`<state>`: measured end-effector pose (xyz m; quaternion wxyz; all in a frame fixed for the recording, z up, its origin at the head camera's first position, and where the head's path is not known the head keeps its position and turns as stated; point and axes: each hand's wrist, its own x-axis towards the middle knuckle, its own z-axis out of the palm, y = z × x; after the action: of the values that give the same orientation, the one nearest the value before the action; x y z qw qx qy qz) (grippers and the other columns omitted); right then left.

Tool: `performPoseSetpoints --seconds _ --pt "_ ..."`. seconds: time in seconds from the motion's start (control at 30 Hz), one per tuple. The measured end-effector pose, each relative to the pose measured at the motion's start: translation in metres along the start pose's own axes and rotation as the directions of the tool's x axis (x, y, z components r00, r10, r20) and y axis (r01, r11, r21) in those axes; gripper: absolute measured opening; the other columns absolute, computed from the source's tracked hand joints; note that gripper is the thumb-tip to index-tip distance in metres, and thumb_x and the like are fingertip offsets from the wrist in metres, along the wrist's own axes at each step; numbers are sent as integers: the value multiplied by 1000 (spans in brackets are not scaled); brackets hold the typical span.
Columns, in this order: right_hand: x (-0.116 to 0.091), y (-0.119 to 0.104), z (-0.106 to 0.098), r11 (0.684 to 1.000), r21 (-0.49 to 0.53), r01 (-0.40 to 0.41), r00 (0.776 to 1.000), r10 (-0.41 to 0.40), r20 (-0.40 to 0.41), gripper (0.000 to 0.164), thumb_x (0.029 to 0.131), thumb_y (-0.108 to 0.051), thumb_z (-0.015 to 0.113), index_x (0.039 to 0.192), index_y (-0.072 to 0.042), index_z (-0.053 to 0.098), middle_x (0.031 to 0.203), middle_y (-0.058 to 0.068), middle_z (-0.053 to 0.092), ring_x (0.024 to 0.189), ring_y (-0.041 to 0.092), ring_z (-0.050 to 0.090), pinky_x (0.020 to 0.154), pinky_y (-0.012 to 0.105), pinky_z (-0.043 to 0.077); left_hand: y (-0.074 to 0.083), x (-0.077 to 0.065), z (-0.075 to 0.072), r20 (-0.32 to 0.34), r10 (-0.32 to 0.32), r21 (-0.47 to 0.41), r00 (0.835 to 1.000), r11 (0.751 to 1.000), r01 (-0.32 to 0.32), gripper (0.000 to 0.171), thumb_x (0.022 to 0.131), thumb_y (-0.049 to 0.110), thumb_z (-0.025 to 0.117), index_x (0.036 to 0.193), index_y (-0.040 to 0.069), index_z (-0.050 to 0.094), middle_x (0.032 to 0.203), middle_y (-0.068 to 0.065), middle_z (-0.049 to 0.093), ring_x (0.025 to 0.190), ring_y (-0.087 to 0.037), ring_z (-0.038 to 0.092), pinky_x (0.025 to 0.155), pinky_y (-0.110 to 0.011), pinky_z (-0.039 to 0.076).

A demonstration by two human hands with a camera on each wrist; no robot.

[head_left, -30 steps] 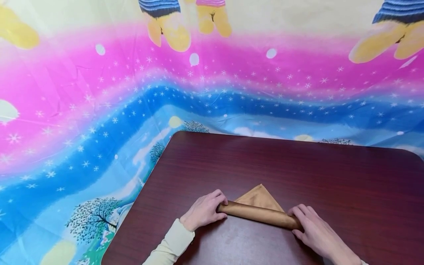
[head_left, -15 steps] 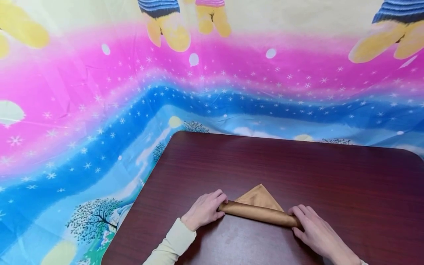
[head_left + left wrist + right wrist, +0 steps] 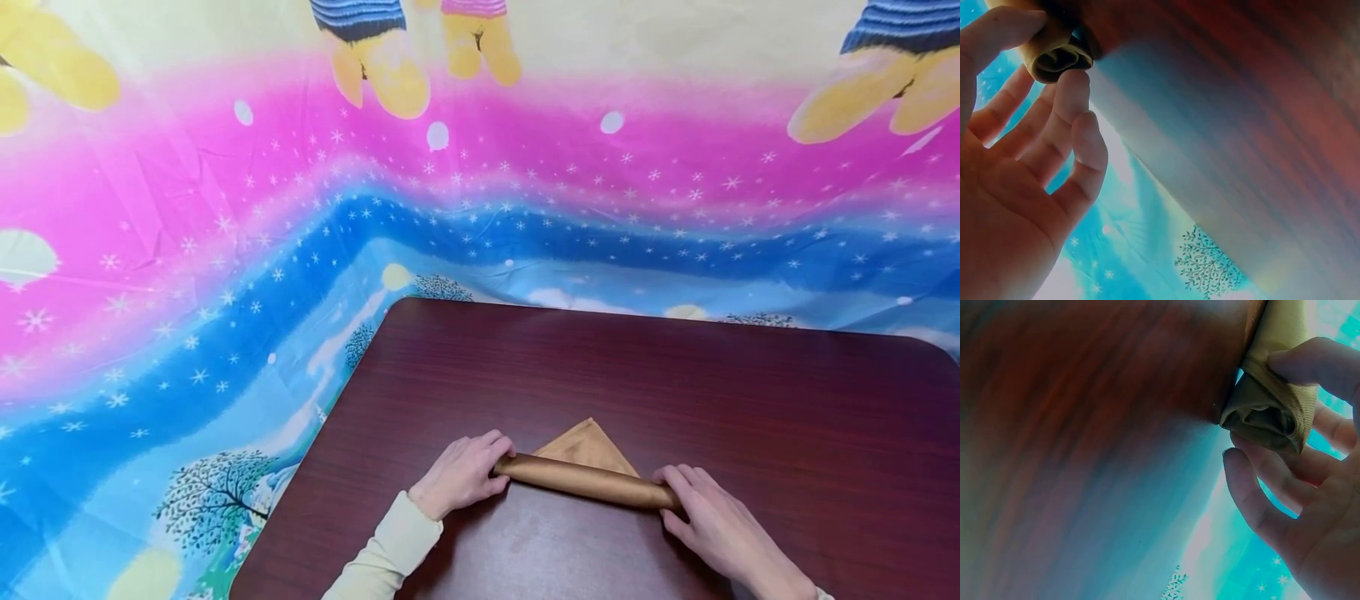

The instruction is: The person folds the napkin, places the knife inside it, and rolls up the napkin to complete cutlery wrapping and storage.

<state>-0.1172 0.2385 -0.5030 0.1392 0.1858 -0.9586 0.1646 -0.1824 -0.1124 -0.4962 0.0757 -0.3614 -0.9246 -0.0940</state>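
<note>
A golden-brown cloth [image 3: 588,483] lies on the table, rolled into a tube along its near side. Beyond the roll, its flat part ends in a triangular point aimed at the far edge. My left hand [image 3: 463,473] grips the roll's left end between thumb and fingers; in the left wrist view the coiled end of the cloth [image 3: 1054,59] shows between them. At the other end, my right hand [image 3: 708,517] holds the roll the same way. The right wrist view shows that open, layered end of the cloth [image 3: 1266,422] with the thumb on its side.
The dark reddish-brown table [image 3: 675,375] has rounded corners and a wood grain. Behind it and to the left hangs a printed backdrop [image 3: 480,175] in pink, blue and cream, with snowflakes and trees.
The cloth roll has shifted very slightly away from me at its right end, and a little less of the triangle shows. Both hands keep their hold, almost in place.
</note>
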Motion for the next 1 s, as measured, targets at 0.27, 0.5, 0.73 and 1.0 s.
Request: performPoseSetpoints --seconds 0.27,0.5,0.73,1.0 --pt "1 0 -1 999 0 -35 999 35 16 38 72 -16 78 104 -24 60 94 -15 58 85 5 54 61 30 45 -2 1 -2 21 -35 -53 999 998 36 25 82 28 70 103 19 62 93 9 63 61 -2 45 57 -19 41" --pt "1 0 -1 999 8 -40 999 40 16 35 75 -14 75 106 -21 61 96 -10 61 91 11 58 66 35 48 -4 2 -3 65 -82 -119 995 989 89 25 84 29 67 106 20 60 96 9 64 66 -2 48 59 -19 41" --pt "2 1 0 999 24 -22 1000 22 13 34 78 -12 74 109 -17 60 101 -3 64 96 16 61 72 39 50 -6 4 -5 105 -124 -183 987 973 142 23 86 29 65 107 21 60 94 10 62 71 -3 50 61 -19 42" --pt "3 2 2 999 42 -8 1000 8 6 34 78 -10 73 110 -15 60 101 -2 65 95 18 62 75 40 50 -8 4 -5 120 -150 -239 981 955 175 20 88 29 63 106 22 59 93 10 61 70 -4 49 61 -20 41"
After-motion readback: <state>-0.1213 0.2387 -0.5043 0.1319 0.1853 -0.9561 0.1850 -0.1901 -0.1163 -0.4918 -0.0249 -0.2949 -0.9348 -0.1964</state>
